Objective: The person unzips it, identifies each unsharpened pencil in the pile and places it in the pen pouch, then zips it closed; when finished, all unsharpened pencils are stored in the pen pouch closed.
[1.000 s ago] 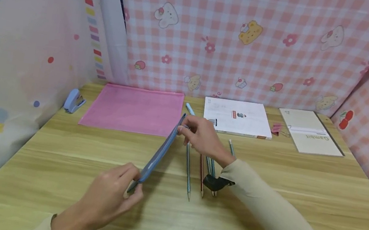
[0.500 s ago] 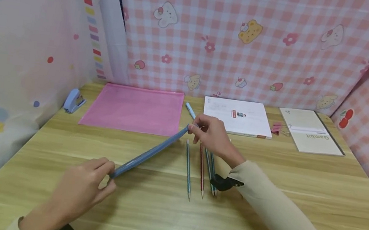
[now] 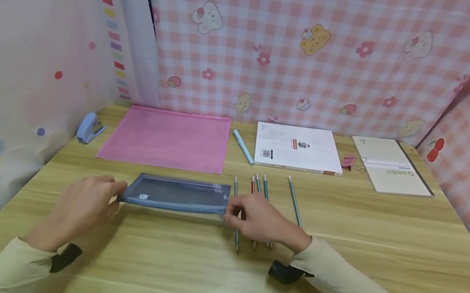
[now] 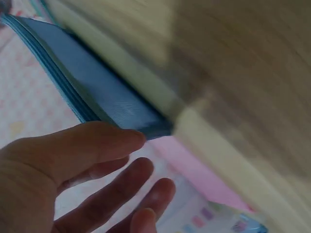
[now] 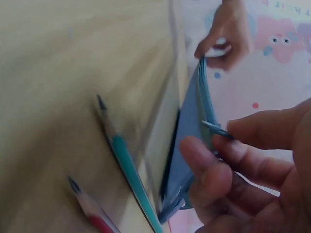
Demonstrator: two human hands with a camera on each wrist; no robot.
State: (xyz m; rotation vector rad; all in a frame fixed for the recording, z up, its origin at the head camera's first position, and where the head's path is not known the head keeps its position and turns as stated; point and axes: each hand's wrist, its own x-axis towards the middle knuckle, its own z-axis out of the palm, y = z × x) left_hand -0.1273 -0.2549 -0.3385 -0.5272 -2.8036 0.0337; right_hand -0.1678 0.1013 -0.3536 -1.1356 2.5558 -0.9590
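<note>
A blue see-through zipper pouch (image 3: 180, 192) stretches between both hands, its zipper edge toward the person. My left hand (image 3: 86, 206) pinches its left end; in the left wrist view the thumb (image 4: 116, 138) lies along the pouch corner. At the other end my right hand (image 3: 258, 219) pinches the zipper pull (image 5: 217, 129) between thumb and finger. Just under and beside the right hand lie a green pencil (image 3: 236, 238), a red pencil (image 3: 253, 183) and more green pencils (image 3: 266, 188), partly hidden by that hand. One more green pencil (image 3: 294, 201) lies apart to the right.
Along the back of the wooden table are a purple stapler (image 3: 90, 128), a pink folder (image 3: 169, 139), a light blue pen (image 3: 243, 146), a white book (image 3: 299, 147), a pink binder clip (image 3: 350, 161) and a cream notebook (image 3: 392, 167). Patterned curtains (image 3: 231, 42) enclose the table.
The pouch has swung from a slanted, edge-on pose to lying level across the view. My left hand moved left and away from the person; the right hand came down and nearer.
</note>
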